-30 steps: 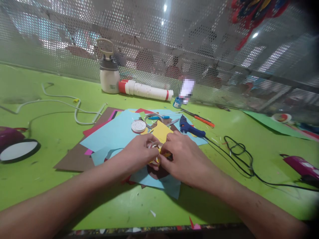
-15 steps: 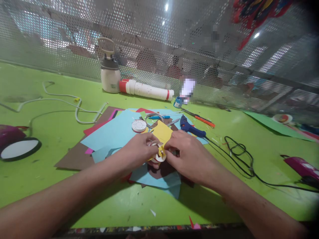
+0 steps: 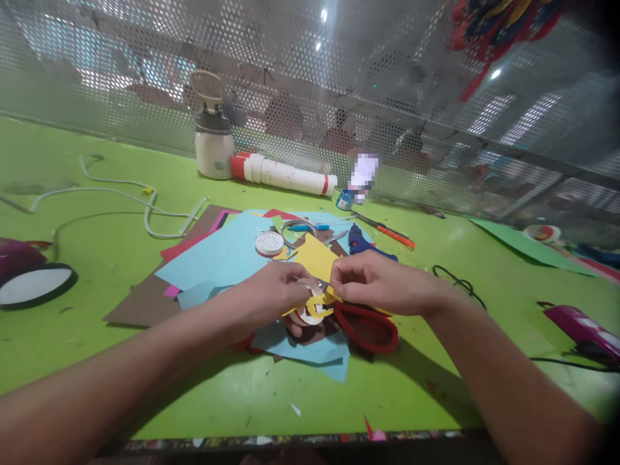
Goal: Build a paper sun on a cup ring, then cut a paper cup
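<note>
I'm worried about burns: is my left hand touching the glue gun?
Apart: the head view shows yellow paper between your left hand and glue gun.

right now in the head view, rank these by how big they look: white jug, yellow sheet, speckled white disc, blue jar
1. White jug
2. Yellow sheet, counting only its visible part
3. Speckled white disc
4. Blue jar

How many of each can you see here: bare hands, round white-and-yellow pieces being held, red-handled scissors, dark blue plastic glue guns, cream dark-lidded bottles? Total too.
Bare hands (left hand, right hand): 2
Round white-and-yellow piece: 1
Red-handled scissors: 1
Dark blue plastic glue gun: 1
Cream dark-lidded bottle: 1
Total: 6
</note>
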Demonstrator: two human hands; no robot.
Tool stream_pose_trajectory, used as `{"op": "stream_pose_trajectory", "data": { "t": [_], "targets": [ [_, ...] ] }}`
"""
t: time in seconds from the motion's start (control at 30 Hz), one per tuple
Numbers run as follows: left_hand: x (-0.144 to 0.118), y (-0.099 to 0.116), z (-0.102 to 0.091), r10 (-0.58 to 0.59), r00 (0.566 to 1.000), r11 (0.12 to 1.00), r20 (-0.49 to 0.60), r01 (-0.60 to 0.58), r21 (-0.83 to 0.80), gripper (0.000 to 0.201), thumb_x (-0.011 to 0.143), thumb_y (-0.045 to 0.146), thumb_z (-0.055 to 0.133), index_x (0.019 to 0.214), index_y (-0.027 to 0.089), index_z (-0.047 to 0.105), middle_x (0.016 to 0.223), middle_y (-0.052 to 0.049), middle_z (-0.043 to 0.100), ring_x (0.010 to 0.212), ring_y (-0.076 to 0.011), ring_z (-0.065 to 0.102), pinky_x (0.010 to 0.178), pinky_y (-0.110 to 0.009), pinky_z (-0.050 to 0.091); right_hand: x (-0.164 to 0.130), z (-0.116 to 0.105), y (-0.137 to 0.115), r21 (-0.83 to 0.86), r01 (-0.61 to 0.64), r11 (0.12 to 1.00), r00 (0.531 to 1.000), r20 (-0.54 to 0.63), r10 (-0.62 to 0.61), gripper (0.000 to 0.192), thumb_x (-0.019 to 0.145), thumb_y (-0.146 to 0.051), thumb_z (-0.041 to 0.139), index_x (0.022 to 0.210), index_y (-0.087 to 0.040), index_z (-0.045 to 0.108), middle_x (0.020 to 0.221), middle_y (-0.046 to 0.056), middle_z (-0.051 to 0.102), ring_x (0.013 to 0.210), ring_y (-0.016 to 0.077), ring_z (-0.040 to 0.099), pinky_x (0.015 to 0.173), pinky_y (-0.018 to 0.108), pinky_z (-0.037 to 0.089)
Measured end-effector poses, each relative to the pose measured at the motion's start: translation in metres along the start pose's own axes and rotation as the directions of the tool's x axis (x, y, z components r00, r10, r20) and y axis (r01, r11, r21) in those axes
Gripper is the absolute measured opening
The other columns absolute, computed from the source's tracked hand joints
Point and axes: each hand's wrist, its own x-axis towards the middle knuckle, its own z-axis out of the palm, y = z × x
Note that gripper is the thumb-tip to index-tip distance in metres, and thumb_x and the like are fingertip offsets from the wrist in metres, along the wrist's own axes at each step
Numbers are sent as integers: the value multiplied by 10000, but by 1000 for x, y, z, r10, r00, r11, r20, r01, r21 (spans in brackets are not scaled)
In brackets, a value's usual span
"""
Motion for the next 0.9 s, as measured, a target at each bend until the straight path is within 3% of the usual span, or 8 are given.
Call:
{"op": "stream_pose_trajectory", "data": {
  "t": [0.17, 0.33, 0.6, 0.9],
  "targets": [
    [-3, 1, -2, -2, 998, 998, 63, -1, 55, 155, 696, 223, 551, 794, 140, 638, 643, -60, 649, 509, -150, 582, 469, -250, 486, 5, -2, -1, -12, 31, 999, 991, 132, -29, 85, 734, -154, 490, 668, -187, 532, 609, -52, 464, 549, 90, 394, 505, 207, 325],
    [-2, 5, -2, -77, 991, 987, 109, 61, 146, 158, 662, 174, 531, 785, 148, 627, 693, -33, 628, 563, -142, 572, 496, -247, 512, 10, 2, 0, 47, -22, 999, 976, 218, 11, 102, 746, -242, 572, 675, -169, 567, 620, -46, 506, 556, 87, 410, 524, 215, 330],
    [-9, 16, 4, -179, 984, 921, 22, 160, 355, 129, 683, 159, 481, 769, 173, 577, 570, 9, 588, 490, -142, 584, 382, -179, 381, 15, 4, 1, -56, -98, 994, 974, 197, 107, 112, 724, -239, 548, 671, -162, 610, 608, -31, 543, 550, 94, 432, 509, 215, 349],
    [-5, 8, -1, -120, 990, 918, 78, 81, 388, 103, 684, 250, 508, 749, 185, 554, 601, 16, 593, 537, -171, 633, 476, -227, 450, 21, 5, -8, -210, -107, 972, 968, 201, 150, 100, 683, -229, 530, 664, -173, 610, 590, -31, 552, 547, 105, 458, 492, 214, 355]
  ]
}}
